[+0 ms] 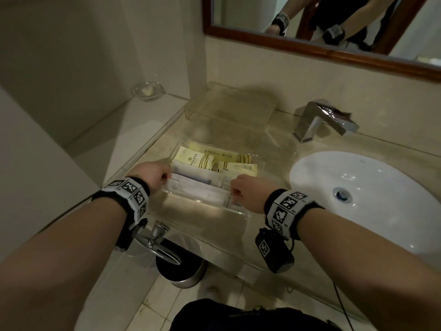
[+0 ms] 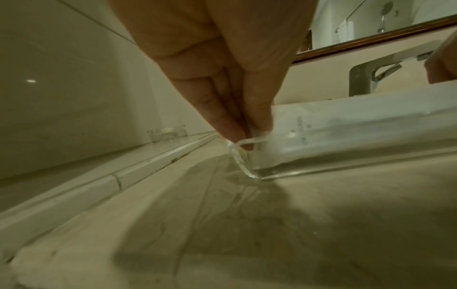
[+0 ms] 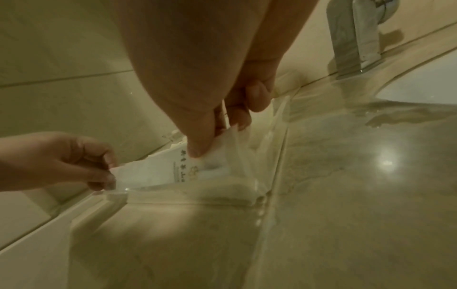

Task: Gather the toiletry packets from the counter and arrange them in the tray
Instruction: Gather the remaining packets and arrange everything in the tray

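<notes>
A clear acrylic tray point(image 1: 207, 206) stands on the counter left of the sink. Yellow packets point(image 1: 198, 158) lie in its far half and white packets fill the near half. A long white packet point(image 1: 195, 187) runs along the tray's front wall. My left hand point(image 1: 164, 176) pinches its left end and my right hand point(image 1: 235, 192) pinches its right end. In the left wrist view, the left hand point(image 2: 243, 135) grips the white packet point(image 2: 358, 121) just above the tray corner point(image 2: 241, 166). In the right wrist view, the right hand point(image 3: 217, 140) squeezes the white packet point(image 3: 153, 172) over the tray point(image 3: 257, 197).
A white sink basin point(image 1: 370, 192) and a chrome faucet point(image 1: 319, 120) are to the right. A second clear acrylic box point(image 1: 229, 103) sits behind the tray, near the wall. A glass dish point(image 1: 148, 90) stands on the ledge at the far left. A metal bin point(image 1: 181, 271) is below the counter's edge.
</notes>
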The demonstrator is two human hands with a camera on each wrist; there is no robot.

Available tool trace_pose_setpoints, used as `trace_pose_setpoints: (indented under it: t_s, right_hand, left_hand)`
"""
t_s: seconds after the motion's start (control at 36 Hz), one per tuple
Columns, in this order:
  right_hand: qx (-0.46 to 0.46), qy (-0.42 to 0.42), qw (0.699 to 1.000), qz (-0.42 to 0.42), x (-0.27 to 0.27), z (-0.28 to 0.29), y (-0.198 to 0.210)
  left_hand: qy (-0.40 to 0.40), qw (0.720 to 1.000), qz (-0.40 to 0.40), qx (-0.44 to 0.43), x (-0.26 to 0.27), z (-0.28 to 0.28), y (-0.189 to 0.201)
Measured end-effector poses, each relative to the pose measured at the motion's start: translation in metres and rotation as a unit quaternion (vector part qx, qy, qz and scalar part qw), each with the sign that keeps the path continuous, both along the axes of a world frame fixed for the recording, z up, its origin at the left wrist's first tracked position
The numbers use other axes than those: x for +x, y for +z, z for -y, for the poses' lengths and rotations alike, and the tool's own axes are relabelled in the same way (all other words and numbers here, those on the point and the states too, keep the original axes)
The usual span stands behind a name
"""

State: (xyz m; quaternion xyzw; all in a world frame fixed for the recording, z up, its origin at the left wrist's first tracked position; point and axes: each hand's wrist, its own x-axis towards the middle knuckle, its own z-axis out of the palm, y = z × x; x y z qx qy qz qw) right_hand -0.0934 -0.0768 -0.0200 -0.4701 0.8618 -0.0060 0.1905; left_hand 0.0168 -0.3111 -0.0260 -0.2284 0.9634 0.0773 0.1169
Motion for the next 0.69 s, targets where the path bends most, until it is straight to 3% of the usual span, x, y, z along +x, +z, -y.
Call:
trace_pose_setpoints:
  t_s: [0.17,0.33,0.69]
  right_hand:
    - [0.076,0.053,0.996,-0.02,-0.014,-0.009,0.009]
    - [0.134,0.085,0.986,-0.049,-0.018,-0.013,0.01]
    - [0.089,0.044,0.994,-0.037,-0.017,-0.013,0.007]
  left_hand:
    - [-0.046,0.999,0.001,0.015,-0.004,0.002,0.004]
    - [-0.041,0.999,0.024,-0.01,-0.005,0.003,0.008]
    - [-0.04,0.998,0.036,-0.008,-0.006,0.013,0.008]
